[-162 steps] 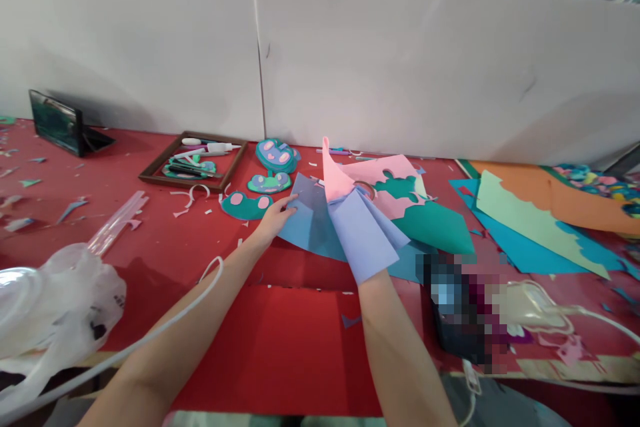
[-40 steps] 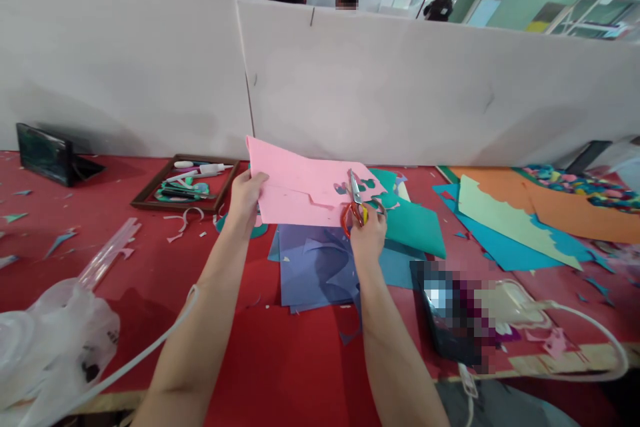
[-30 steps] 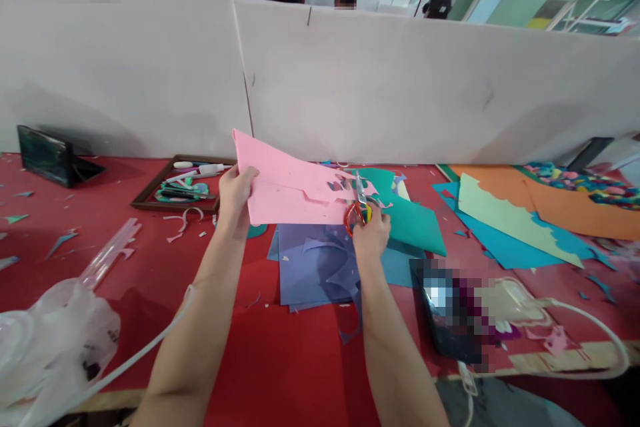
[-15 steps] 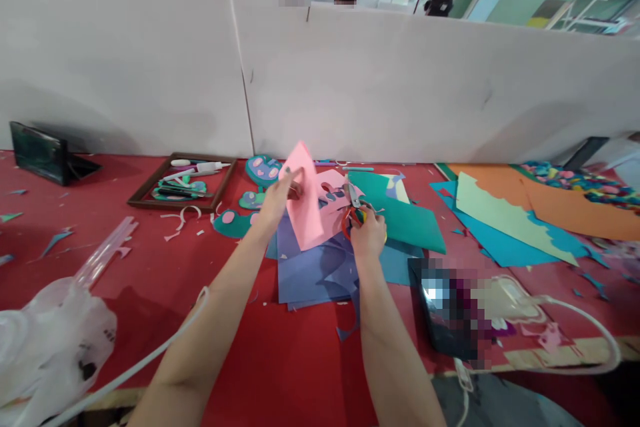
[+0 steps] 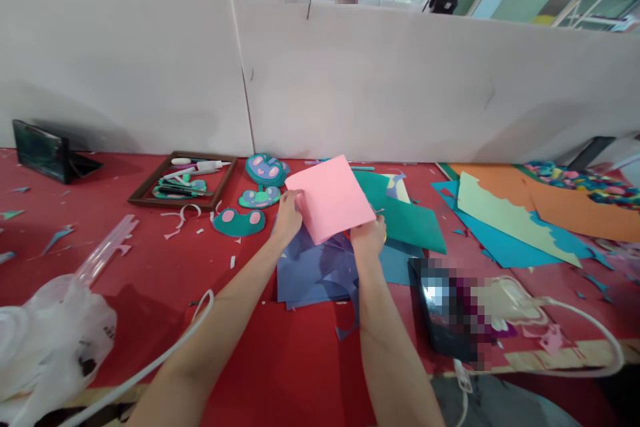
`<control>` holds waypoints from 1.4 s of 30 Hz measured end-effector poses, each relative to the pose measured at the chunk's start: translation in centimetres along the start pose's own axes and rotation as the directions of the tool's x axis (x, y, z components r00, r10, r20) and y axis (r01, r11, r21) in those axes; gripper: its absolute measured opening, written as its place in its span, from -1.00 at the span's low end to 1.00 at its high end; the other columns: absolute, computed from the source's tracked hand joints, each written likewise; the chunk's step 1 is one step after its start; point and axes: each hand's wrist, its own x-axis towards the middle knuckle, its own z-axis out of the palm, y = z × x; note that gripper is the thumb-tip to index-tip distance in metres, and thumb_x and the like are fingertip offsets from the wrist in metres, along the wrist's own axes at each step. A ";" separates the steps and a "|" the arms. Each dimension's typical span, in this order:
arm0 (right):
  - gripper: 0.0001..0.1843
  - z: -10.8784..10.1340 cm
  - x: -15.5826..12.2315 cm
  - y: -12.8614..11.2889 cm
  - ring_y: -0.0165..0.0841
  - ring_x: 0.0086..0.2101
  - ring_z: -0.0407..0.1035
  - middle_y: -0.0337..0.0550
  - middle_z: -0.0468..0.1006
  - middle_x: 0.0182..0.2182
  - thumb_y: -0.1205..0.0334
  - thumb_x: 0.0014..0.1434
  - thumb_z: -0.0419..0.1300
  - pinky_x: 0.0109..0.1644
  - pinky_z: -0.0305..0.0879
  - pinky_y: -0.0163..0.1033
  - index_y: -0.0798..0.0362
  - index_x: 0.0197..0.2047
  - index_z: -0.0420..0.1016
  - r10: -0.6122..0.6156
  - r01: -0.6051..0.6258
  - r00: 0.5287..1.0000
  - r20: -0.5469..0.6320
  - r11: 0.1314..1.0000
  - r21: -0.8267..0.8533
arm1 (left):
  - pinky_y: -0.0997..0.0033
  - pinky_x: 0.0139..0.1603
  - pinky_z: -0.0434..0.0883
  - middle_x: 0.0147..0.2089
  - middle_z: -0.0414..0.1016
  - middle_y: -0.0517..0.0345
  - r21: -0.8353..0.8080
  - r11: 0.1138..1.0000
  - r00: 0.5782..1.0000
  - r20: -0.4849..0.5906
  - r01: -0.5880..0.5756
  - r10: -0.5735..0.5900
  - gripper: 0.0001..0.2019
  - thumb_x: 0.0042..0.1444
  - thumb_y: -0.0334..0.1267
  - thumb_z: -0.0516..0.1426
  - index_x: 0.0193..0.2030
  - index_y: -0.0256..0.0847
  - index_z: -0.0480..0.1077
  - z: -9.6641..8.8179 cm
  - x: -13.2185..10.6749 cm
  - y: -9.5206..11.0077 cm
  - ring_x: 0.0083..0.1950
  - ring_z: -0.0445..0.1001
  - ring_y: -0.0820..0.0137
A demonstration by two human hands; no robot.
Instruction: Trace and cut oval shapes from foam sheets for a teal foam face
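pink sheet [image 5: 330, 197]: one, plain, tilted, above the purple sheets [image 5: 310, 277].
left hand [image 5: 289, 213]: we pinch its left edge.
right hand [image 5: 369, 238]: we grip its near corner.
teal cut-outs [image 5: 239, 221]: three.

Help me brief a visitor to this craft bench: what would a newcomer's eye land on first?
The pink sheet, raised mid-table, the left hand pinching its left edge and the right hand closed at its lower corner. Under it purple sheets lie on the red table, with an orange sheet and a light green sheet spread far right.
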 end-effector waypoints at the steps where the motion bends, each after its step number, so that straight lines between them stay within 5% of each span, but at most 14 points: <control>1: -0.64 0.0 -0.1 0.0 -0.13 -0.13 0.33 0.04 0.40 -0.15 0.35 0.16 0.11 -0.06 0.20 -0.15 0.09 0.03 0.48 -0.012 0.012 1.000 -0.002 1.000 -0.014 | 0.06 0.29 0.27 0.08 0.42 0.00 -0.003 1.000 1.000 0.030 0.004 -0.004 -0.46 -0.15 -0.67 0.03 -0.04 -0.14 0.46 0.1 0.0 -0.1 0.23 0.30 0.20; 7: -0.61 -0.1 -0.3 -0.3 -0.07 -0.08 0.31 0.10 0.39 -0.08 0.34 0.15 0.12 -0.04 0.19 -0.13 0.12 0.06 0.44 -0.028 0.029 0.999 0.018 0.999 -0.041 | 0.10 0.13 0.41 0.16 0.34 -0.06 0.015 0.995 0.994 0.054 0.094 -0.095 -0.57 -0.12 -0.49 0.24 -0.04 -0.14 0.47 0.9 -1.1 0.4 0.22 0.32 0.13; 16: -0.57 0.1 -0.3 -0.2 -0.09 -0.07 0.29 0.08 0.37 -0.07 0.37 0.15 0.10 -0.03 0.17 -0.13 0.06 0.11 0.41 -0.032 0.032 0.999 0.016 0.999 -0.018 | 0.26 -0.12 0.51 -0.03 0.51 0.02 -0.157 0.968 0.980 0.064 0.195 -0.187 -0.67 -0.06 -0.39 0.24 -0.08 -0.21 0.49 1.8 -1.0 -0.8 -0.33 0.50 0.43; 32: -0.54 0.3 -0.2 0.0 -0.11 -0.07 0.28 0.05 0.35 -0.09 0.40 0.11 0.09 -0.04 0.19 -0.11 0.03 0.10 0.43 -0.034 0.034 0.999 -0.004 0.999 0.021 | 0.37 -0.27 0.53 0.08 0.47 0.05 -0.432 0.865 0.967 0.114 0.255 -0.228 -0.55 -0.09 -0.36 0.25 0.02 -0.15 0.43 2.1 -0.5 -1.3 -0.34 0.47 0.48; 38: -0.58 0.6 -0.1 0.2 -0.13 -0.10 0.29 0.02 0.35 -0.12 0.38 0.10 0.09 -0.04 0.19 -0.12 0.02 0.03 0.48 -0.034 0.034 0.999 -0.023 0.999 0.023 | 0.33 -0.09 0.50 0.00 0.53 0.10 -0.419 0.880 0.974 0.096 0.226 -0.204 -0.55 -0.25 -0.57 0.20 -0.15 -0.17 0.53 1.6 -0.7 -0.8 -0.25 0.48 0.42; 42: -0.63 0.3 -0.2 0.2 -0.11 -0.09 0.29 0.06 0.36 -0.11 0.35 0.15 0.09 -0.05 0.19 -0.12 0.06 0.03 0.49 -0.025 0.025 1.000 0.003 0.999 -0.028 | 0.32 0.01 0.45 0.07 0.49 0.11 -0.388 0.912 0.991 0.048 0.136 -0.127 -0.49 -0.21 -0.60 0.10 -0.09 -0.13 0.53 1.1 -0.5 0.2 -0.08 0.48 0.36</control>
